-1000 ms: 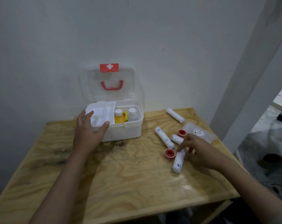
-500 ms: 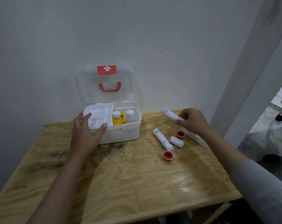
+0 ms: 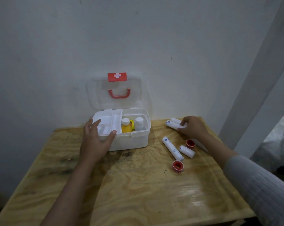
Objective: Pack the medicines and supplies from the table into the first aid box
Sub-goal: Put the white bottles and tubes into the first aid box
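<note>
Box: white plastic first aid box (image 3: pixel 131 141) with clear hinged lid (image 3: pixel 116 93) standing open against the wall, at the back of the table.
Packed: yellow bottle with white cap (image 3: pixel 126 127), clear bottle with white cap (image 3: pixel 139 123), a small yellow carton between them; white divided tray (image 3: pixel 107 123) appears empty.
Left hand: left hand (image 3: pixel 95 141) grips the box's front left corner, thumb on the rim, fingers curled over the tray edge.
Right hand: right hand (image 3: pixel 193 127) closes around two white bandage rolls (image 3: pixel 174 123) lying side by side at the back right; lifted or not, cannot tell.
Left to pack: long white bandage roll (image 3: pixel 172 148), short white roll (image 3: pixel 186 151), two red-cored tape spools (image 3: pixel 190 143) (image 3: pixel 178 166); something pale under the right forearm, unclear.
Progress: judged under halfway.
Surface: varnished plywood table (image 3: pixel 138 193), dark stain in front of the box.
Room: plain white wall (image 3: pixel 138 38), pale pillar (image 3: pixel 255 88) to the right, dim light.
</note>
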